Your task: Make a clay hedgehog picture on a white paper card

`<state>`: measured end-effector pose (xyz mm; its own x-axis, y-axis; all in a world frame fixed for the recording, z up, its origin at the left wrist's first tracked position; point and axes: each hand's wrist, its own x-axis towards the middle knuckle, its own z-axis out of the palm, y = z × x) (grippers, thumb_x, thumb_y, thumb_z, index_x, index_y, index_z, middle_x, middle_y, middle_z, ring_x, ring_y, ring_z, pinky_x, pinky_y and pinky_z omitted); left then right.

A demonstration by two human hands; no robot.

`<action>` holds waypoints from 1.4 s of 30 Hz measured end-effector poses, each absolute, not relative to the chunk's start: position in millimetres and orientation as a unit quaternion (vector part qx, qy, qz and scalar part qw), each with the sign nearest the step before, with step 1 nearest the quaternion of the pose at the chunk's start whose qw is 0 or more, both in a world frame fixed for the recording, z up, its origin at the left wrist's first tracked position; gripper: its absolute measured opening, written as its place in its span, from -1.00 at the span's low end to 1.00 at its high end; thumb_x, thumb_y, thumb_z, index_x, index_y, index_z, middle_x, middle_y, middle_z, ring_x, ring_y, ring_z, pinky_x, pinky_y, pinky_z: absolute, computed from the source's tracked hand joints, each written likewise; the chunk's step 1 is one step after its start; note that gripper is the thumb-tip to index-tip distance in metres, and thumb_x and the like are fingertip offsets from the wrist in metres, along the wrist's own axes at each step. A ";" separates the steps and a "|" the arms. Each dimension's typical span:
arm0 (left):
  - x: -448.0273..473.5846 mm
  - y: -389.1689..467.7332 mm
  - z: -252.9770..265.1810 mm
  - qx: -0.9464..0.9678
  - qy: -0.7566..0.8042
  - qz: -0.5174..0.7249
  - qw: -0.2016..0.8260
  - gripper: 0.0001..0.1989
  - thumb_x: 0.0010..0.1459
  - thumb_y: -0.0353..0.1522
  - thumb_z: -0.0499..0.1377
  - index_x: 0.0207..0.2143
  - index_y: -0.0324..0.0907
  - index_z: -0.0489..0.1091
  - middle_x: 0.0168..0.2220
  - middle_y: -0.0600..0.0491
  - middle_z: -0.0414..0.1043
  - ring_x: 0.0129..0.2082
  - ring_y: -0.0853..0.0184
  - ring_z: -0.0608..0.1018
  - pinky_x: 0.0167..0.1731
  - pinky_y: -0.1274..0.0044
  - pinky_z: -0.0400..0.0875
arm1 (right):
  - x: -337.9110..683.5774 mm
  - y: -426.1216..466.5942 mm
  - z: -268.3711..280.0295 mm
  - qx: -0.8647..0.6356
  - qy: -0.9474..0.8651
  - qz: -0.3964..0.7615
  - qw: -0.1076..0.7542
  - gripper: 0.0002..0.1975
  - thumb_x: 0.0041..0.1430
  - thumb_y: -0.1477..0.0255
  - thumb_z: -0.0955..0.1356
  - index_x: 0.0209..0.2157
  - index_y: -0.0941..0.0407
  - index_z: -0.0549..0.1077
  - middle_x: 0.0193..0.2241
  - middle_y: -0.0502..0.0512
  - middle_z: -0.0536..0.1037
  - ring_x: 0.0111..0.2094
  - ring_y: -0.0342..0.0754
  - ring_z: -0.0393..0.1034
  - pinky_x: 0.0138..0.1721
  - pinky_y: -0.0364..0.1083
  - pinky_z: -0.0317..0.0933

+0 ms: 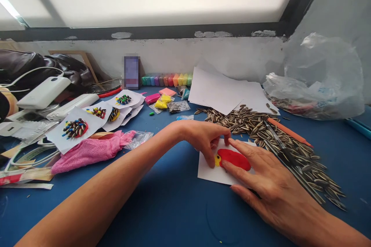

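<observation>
On the blue table in front of me lies a white paper card [207,173]. It bears a flattened red oval of modelling clay [234,159] with a small yellow clay piece [218,160] at its left end, which has a black dot like an eye. My left hand [201,137] arches over the card's left side, thumb tip beside the yellow piece and fingers bent but apart from the thumb. From the right, my right hand [263,175] lies over the card with fingers spread, index and middle fingertips near the red clay's edge. Neither hand visibly holds anything.
Sunflower seeds [278,139] are heaped right of the card, with pens [279,139] and an orange stick [290,132] on them. White sheets [217,88] and a plastic bag [315,88] lie behind. Finished seed-and-clay cards [66,142] and a pink cloth [92,152] are left.
</observation>
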<state>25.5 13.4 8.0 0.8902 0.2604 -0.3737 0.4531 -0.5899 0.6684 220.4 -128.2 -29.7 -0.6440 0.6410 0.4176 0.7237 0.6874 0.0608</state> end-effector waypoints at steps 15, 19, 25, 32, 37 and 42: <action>26.2 12.1 8.6 0.881 0.212 -0.119 0.407 -0.42 -0.13 -0.29 0.38 -0.05 -0.12 0.24 -0.32 0.16 0.29 -0.35 0.39 0.39 -0.41 0.56 0.26 | 220.8 -126.8 -31.3 -0.379 -0.899 -0.122 0.179 -0.65 0.29 0.42 0.29 0.07 0.15 0.49 0.18 0.44 0.28 0.15 0.31 0.22 -0.01 0.33 0.32; 26.4 12.5 8.0 0.880 0.212 -0.120 0.409 -0.40 -0.13 -0.29 0.38 -0.02 -0.12 0.24 -0.31 0.15 0.30 -0.35 0.39 0.39 -0.40 0.55 0.28 | 220.9 -126.5 -32.0 -0.385 -0.895 -0.143 0.171 -0.65 0.30 0.41 0.28 0.07 0.14 0.50 0.16 0.43 0.31 0.13 0.32 0.25 -0.04 0.35 0.34; 25.1 13.8 5.1 0.881 0.197 -0.109 0.416 -0.38 -0.10 -0.23 0.37 0.01 -0.12 0.25 -0.34 0.16 0.29 -0.38 0.39 0.39 -0.43 0.55 0.27 | 224.1 -125.3 -30.1 -0.423 -0.879 -0.146 0.164 -0.62 0.36 0.35 0.21 0.06 0.17 0.49 0.18 0.46 0.31 0.14 0.31 0.29 -0.07 0.30 0.39; 21.5 21.5 2.2 0.862 0.173 -0.094 0.468 -0.54 -0.02 -0.36 0.27 -0.02 -0.18 0.32 -0.38 0.16 0.34 -0.39 0.41 0.41 -0.44 0.57 0.29 | 231.6 -126.2 -30.9 -0.435 -0.876 -0.151 0.147 -0.63 0.36 0.29 0.22 0.04 0.09 0.51 0.17 0.41 0.36 0.14 0.30 0.32 -0.05 0.32 0.38; 18.6 26.2 -1.7 0.843 0.189 -0.066 0.499 -0.62 0.05 -0.40 0.17 -0.03 -0.20 0.36 -0.36 0.14 0.37 -0.44 0.46 0.39 -0.51 0.60 0.27 | 231.4 -127.4 -29.1 -0.441 -0.873 -0.133 0.160 -0.64 0.37 0.32 0.19 0.05 0.04 0.50 0.16 0.36 0.38 0.11 0.25 0.36 -0.08 0.27 0.42; 19.2 25.7 -3.6 0.842 0.187 -0.055 0.504 -0.64 0.04 -0.42 0.14 -0.05 -0.22 0.38 -0.40 0.16 0.34 -0.47 0.47 0.37 -0.51 0.60 0.26 | 233.9 -127.5 -27.2 -0.403 -0.889 -0.127 0.174 -0.66 0.35 0.37 0.22 0.05 0.03 0.50 0.16 0.35 0.35 0.14 0.23 0.32 -0.06 0.25 0.41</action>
<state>19.2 25.7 -3.6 0.9242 0.2595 -0.2802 0.3695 -0.4226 0.8275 233.9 -127.5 -27.2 -0.6143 0.6734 0.4114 0.7617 0.6421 0.0862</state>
